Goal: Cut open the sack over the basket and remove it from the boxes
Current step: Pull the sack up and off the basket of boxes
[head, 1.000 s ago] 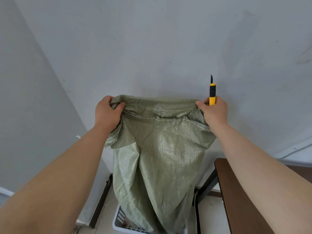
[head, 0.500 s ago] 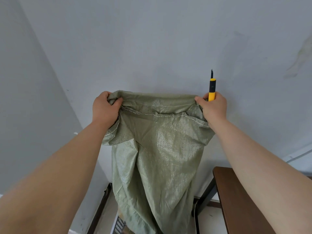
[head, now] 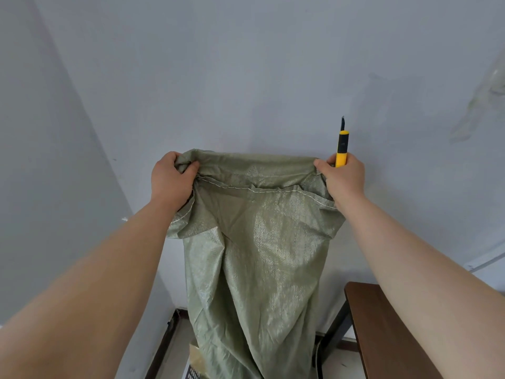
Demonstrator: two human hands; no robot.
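Both upper corners of the green woven sack (head: 257, 258) are bunched inside closed fists, so the cloth hangs slack below the fingers and its bottom end runs out of view beside a bit of cardboard box (head: 197, 357) and the basket (head: 193, 374) grid. The left hand (head: 171, 179) grips one corner; the right hand (head: 345, 178) clamps the other together with a yellow utility knife (head: 341, 147), blade pointing up past the knuckles. Lifting evenly and straight up should slide the sack clear, I judge, keeping the blade away from cloth and arm.
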